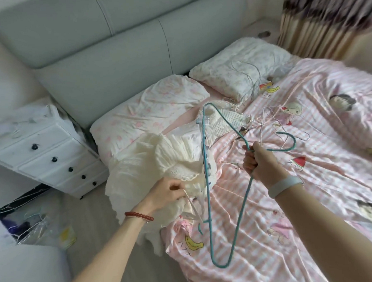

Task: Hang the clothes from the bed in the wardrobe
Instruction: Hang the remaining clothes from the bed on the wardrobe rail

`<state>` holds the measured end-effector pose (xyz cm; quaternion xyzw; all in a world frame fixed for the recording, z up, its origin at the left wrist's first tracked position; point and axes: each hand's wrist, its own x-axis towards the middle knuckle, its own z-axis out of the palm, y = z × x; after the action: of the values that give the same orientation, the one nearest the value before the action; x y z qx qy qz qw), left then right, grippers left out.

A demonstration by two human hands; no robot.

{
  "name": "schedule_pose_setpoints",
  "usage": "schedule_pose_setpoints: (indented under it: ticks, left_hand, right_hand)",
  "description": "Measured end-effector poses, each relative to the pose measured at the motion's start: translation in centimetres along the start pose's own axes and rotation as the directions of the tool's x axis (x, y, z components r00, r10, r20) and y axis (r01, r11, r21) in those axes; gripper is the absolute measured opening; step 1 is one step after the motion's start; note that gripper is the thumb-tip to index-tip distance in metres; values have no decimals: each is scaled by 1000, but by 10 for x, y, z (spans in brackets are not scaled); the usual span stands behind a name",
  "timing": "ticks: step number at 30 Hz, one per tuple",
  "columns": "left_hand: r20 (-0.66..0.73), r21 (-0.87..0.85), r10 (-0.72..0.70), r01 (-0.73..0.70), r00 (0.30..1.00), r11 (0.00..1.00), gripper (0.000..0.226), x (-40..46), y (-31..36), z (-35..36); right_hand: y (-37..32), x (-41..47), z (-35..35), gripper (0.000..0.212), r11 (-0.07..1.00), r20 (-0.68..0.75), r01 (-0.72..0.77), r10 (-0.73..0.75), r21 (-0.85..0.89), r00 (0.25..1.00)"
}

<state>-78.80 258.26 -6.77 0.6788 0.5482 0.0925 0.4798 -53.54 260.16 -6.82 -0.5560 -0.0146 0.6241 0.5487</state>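
Observation:
A cream ruffled garment (143,164) lies bunched at the left edge of the bed. My left hand (165,192) pinches one of its thin straps and lifts the fabric. My right hand (260,160) grips a teal wire hanger (208,204) near its neck, holding it above the pink striped bedcover (313,199), its hook pointing right. A white knitted garment (225,119) rests further up the bed beside the pillows. The wardrobe is out of view.
Thin wire hangers (245,77) lie on the right pillow, and another pale hanger (266,123) lies on the cover. A white drawer unit (45,154) stands left of the bed, with plastic bags (41,226) on the floor. A curtain (325,15) hangs at top right.

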Motion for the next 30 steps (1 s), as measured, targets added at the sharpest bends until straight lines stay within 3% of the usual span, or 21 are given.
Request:
schedule_pose_setpoints:
  ticks: [3, 7, 10, 13, 17, 19, 22, 24, 26, 28, 30]
  left_hand:
    - [-107, -22, 17, -19, 994, 1000, 15, -35, -2, 13]
    - [-61, 165, 75, -64, 995, 984, 7, -86, -11, 53]
    - [-73, 290, 151, -124, 986, 949, 7, -125, -15, 95]
    - [-25, 450, 346, -299, 938, 841, 15, -149, -14, 145]
    - [15, 578, 469, -390, 883, 717, 15, -154, 0, 207]
    - [35, 567, 485, -416, 874, 711, 11, -149, 4, 231]
    - [-2, 551, 516, -429, 857, 715, 6, -128, -10, 258]
    - [-52, 563, 394, -299, 917, 771, 11, -104, -36, 267]
    - [-58, 586, 124, -66, 991, 807, 43, -80, -79, 274]
    - [-22, 593, -128, 116, 992, 796, 82, -73, -122, 282]
    - [-16, 528, -253, 223, 967, 819, 112, -72, -160, 303]
  right_hand:
    - [7, -35, -16, 40, 988, 89, 51, -38, -145, 995]
    - [15, -95, -43, 38, 912, 193, 233, -175, -337, 965]
    - [22, -138, -70, 39, 780, 259, 363, -264, -509, 929]
    - [26, -167, -99, 41, 607, 280, 447, -353, -658, 893]
    - [31, -178, -134, 41, 313, 297, 475, -475, -822, 828]
    - [35, -171, -147, 41, 185, 293, 435, -510, -881, 809]
    - [45, -139, -160, 45, 139, 294, 421, -525, -896, 799]
    - [54, -104, -168, 47, 110, 292, 386, -476, -916, 829]
    - [67, -64, -180, 39, 105, 300, 371, -410, -923, 861]
    - [81, -38, -192, 17, 197, 284, 376, -379, -905, 881]
    - [97, -10, -211, 17, 286, 255, 396, -426, -872, 868]
